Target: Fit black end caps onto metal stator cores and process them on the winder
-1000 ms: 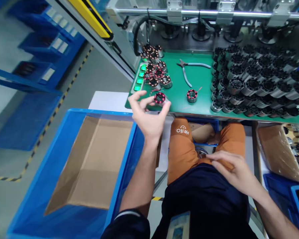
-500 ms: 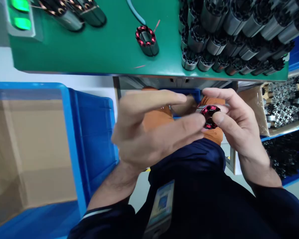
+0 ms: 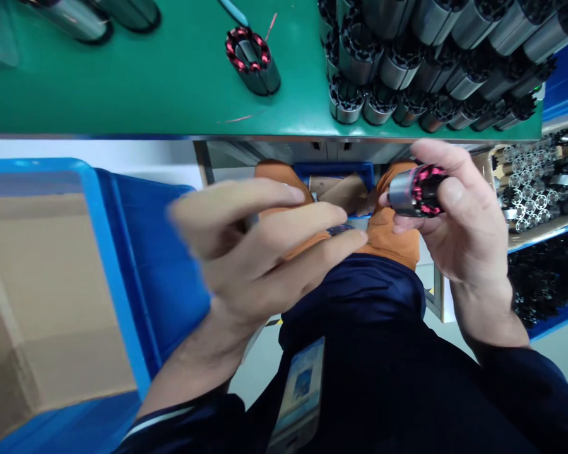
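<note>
My right hand (image 3: pixel 464 221) grips a silver stator (image 3: pixel 414 191) with red windings between thumb and fingers, in front of the table edge and above my lap. My left hand (image 3: pixel 265 246) is to the left of it, fingers spread and partly blurred, with nothing visible between them. A second stator (image 3: pixel 253 61) with red windings stands on the green table (image 3: pixel 170 82), a blue tool tip (image 3: pixel 233 11) just behind it and a loose red wire end sticking up.
Rows of stators (image 3: pixel 395 69) stand at the table's right. A large blue bin (image 3: pixel 118 265) lined with cardboard is at the left. On the right are a box of metal rings (image 3: pixel 530 183) and a bin of black parts (image 3: pixel 549 277).
My left hand has drawn away leftward from the stator and spread its fingers. My right hand has lifted the stator slightly, turning its side into view. The whole view has shifted a little.
</note>
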The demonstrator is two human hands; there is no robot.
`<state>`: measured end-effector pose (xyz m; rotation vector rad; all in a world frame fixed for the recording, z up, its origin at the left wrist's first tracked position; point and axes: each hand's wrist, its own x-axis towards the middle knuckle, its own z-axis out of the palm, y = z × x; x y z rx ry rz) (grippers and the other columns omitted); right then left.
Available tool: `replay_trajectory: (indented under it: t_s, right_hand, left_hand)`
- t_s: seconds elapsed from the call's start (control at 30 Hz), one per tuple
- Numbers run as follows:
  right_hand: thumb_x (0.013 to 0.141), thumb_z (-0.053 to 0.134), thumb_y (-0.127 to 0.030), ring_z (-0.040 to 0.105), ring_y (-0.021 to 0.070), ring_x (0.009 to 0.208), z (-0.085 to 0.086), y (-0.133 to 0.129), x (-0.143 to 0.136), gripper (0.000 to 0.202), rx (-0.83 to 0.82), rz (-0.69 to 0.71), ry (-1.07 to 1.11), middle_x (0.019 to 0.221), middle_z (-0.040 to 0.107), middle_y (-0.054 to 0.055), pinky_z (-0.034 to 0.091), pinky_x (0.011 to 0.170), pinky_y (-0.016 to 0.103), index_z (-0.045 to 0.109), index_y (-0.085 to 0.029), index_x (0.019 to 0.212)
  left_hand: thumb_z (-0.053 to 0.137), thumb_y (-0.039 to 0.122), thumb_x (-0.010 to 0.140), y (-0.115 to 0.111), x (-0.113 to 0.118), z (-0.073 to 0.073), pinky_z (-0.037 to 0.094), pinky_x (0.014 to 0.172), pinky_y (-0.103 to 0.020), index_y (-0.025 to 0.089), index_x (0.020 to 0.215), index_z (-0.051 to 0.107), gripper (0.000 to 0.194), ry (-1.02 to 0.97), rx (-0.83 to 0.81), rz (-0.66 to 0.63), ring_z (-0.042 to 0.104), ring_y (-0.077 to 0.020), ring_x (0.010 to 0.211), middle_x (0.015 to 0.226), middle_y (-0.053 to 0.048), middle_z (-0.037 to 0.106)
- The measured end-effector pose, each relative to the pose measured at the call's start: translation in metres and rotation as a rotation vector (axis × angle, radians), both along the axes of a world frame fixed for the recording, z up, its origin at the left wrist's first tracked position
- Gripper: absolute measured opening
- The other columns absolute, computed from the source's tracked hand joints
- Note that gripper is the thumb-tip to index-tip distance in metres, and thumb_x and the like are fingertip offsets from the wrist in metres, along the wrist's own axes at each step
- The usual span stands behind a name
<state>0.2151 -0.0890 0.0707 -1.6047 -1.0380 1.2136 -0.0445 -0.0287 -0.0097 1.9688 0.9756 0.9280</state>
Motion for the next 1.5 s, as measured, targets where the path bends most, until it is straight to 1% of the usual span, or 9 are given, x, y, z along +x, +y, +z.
replay_trajectory:
  t_s: [0.17,0.27,0.4,0.67,0.93,1.17,1.27,1.4,1.5]
  right_hand:
    - [0.105,0.076,-0.087,0.09,0.0374,0.124,0.001,-0.011,-0.002,0.079,0.035,0.0,-0.105,0.131,0.087,0.009,0.08,0.091,0.046,0.066,-0.042,0.168]
    - [0.11,0.07,-0.083,0.09,0.0376,0.118,-0.001,-0.014,-0.01,0.075,-0.009,0.067,-0.172,0.128,0.088,0.009,0.08,0.093,0.05,0.062,-0.042,0.173]
    - [0.109,0.076,-0.071,0.088,0.0402,0.123,-0.008,-0.01,-0.017,0.061,0.026,0.078,-0.146,0.129,0.089,0.009,0.079,0.103,0.057,0.067,-0.046,0.164]
    - [0.117,0.053,-0.083,0.089,0.0325,0.11,-0.025,-0.014,-0.009,0.078,0.022,0.203,-0.113,0.126,0.086,0.011,0.075,0.089,0.047,0.05,-0.034,0.178]
    - [0.111,0.088,-0.056,0.088,0.0207,0.099,-0.037,-0.001,-0.02,0.052,0.137,0.125,0.206,0.113,0.085,0.003,0.074,0.089,0.031,0.068,-0.028,0.15]
    - [0.11,0.086,-0.067,0.087,0.0228,0.098,-0.046,-0.009,-0.016,0.059,0.164,0.071,0.231,0.112,0.087,0.001,0.074,0.086,0.036,0.066,-0.036,0.156]
    - [0.107,0.088,-0.07,0.087,0.0242,0.095,-0.043,-0.01,-0.014,0.06,0.145,0.059,0.151,0.11,0.087,0.002,0.074,0.083,0.037,0.068,-0.039,0.155]
    - [0.109,0.09,-0.059,0.087,0.0231,0.099,-0.039,-0.006,-0.018,0.056,0.139,0.109,0.123,0.115,0.087,0.004,0.076,0.088,0.034,0.068,-0.033,0.154]
    - [0.108,0.092,-0.051,0.086,0.0207,0.096,-0.038,-0.005,-0.02,0.062,0.168,0.159,0.181,0.11,0.086,0.002,0.075,0.086,0.031,0.064,-0.03,0.159]
  left_hand:
    - [0.086,0.044,0.112,0.013,0.026,-0.028,0.065,0.098,-0.057,0.038,0.103,0.092,0.013,-0.003,0.117,-0.062,0.081,-0.03,0.107,0.107,-0.001,0.092]
    - [0.094,0.058,0.106,0.013,0.03,-0.008,0.068,0.098,-0.052,0.038,0.117,0.094,0.022,-0.274,-0.011,0.046,0.082,-0.0264,0.105,0.113,-0.001,0.09]
    - [0.093,0.048,0.109,0.01,0.035,0.021,0.069,0.107,-0.05,0.036,0.109,0.091,0.012,-0.408,-0.072,0.023,0.081,-0.0241,0.116,0.122,-0.001,0.087]
    - [0.083,0.066,0.112,0.01,0.042,-0.022,0.07,0.098,-0.043,0.028,0.097,0.086,0.041,-0.466,-0.385,0.077,0.083,-0.0244,0.107,0.11,-0.006,0.087]
    - [0.093,0.036,0.109,0.016,0.043,0.005,0.068,0.098,-0.036,0.029,0.107,0.091,0.007,-0.608,-0.318,-0.16,0.083,-0.0199,0.102,0.107,-0.005,0.088]
    - [0.08,0.055,0.117,0.006,0.044,-0.04,0.066,0.084,-0.032,0.024,0.101,0.079,0.035,-0.545,-0.646,-0.076,0.081,-0.021,0.103,0.113,-0.009,0.084]
    - [0.087,0.068,0.108,0.008,0.036,-0.046,0.07,0.094,-0.04,0.026,0.109,0.076,0.044,-0.472,-0.435,0.014,0.085,-0.025,0.111,0.118,-0.008,0.086]
    - [0.106,0.076,0.086,0.013,0.03,-0.019,0.069,0.123,-0.059,0.033,0.148,0.076,0.081,-0.365,0.098,-0.075,0.087,-0.0346,0.132,0.137,-0.007,0.09]
    - [0.101,0.063,0.099,0.013,0.031,0.003,0.073,0.122,-0.047,0.029,0.153,0.077,0.068,-0.3,0.153,-0.147,0.092,-0.0291,0.124,0.137,-0.007,0.092]
